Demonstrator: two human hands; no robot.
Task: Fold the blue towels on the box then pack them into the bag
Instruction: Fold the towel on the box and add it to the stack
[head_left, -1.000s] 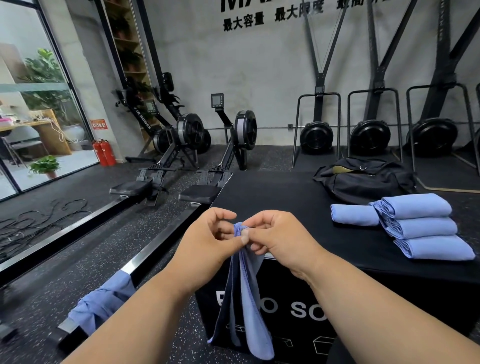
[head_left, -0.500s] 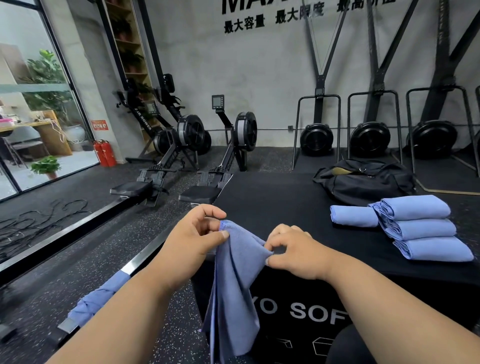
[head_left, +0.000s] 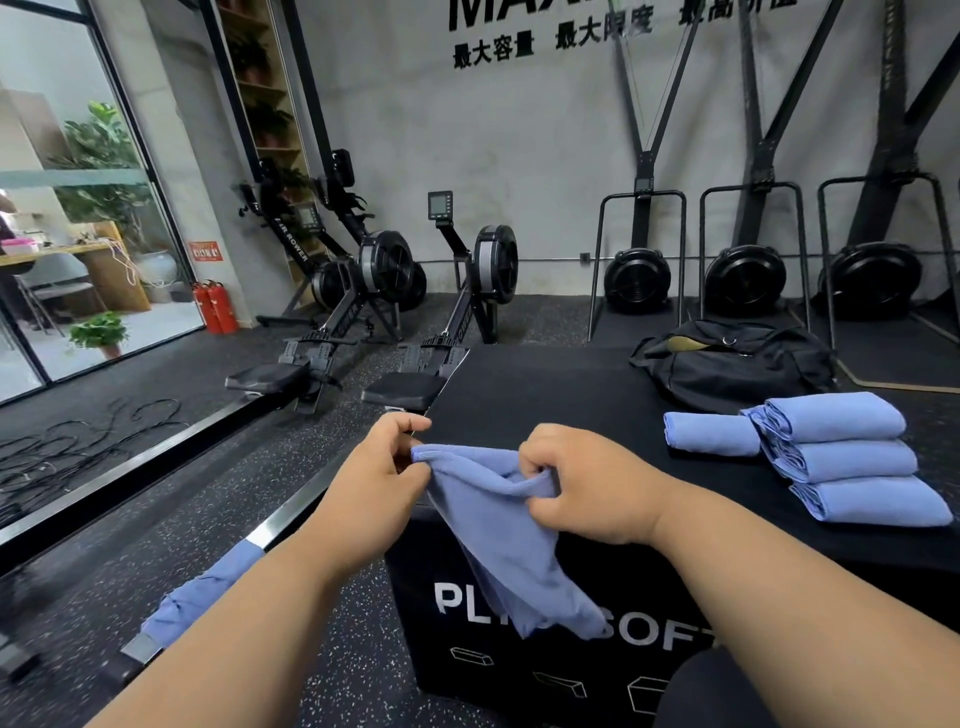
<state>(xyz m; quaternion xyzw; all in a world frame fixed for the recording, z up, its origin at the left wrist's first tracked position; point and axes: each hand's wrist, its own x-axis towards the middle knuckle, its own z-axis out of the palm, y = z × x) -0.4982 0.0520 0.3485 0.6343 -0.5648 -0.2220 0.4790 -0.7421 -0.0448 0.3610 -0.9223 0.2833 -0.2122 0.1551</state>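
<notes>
Hands spread towel (head_left: 498, 499) wider over box (head_left: 571, 395).

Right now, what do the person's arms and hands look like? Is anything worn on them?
Both forearms are bare; no sleeves show in the frame. The left hand and the right hand wear no gloves, and no rings, watch or wristband can be seen on the fingers or wrists.

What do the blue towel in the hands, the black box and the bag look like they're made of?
Towel: soft knit or microfibre cloth, matte; it drapes limply and shows a stitched hem. Box: probably foam under a matte black vinyl-like cover, going by the printed "SOFT" lettering. Bag: black woven fabric, likely nylon; it slumps and creases, with a metal ring.
</notes>
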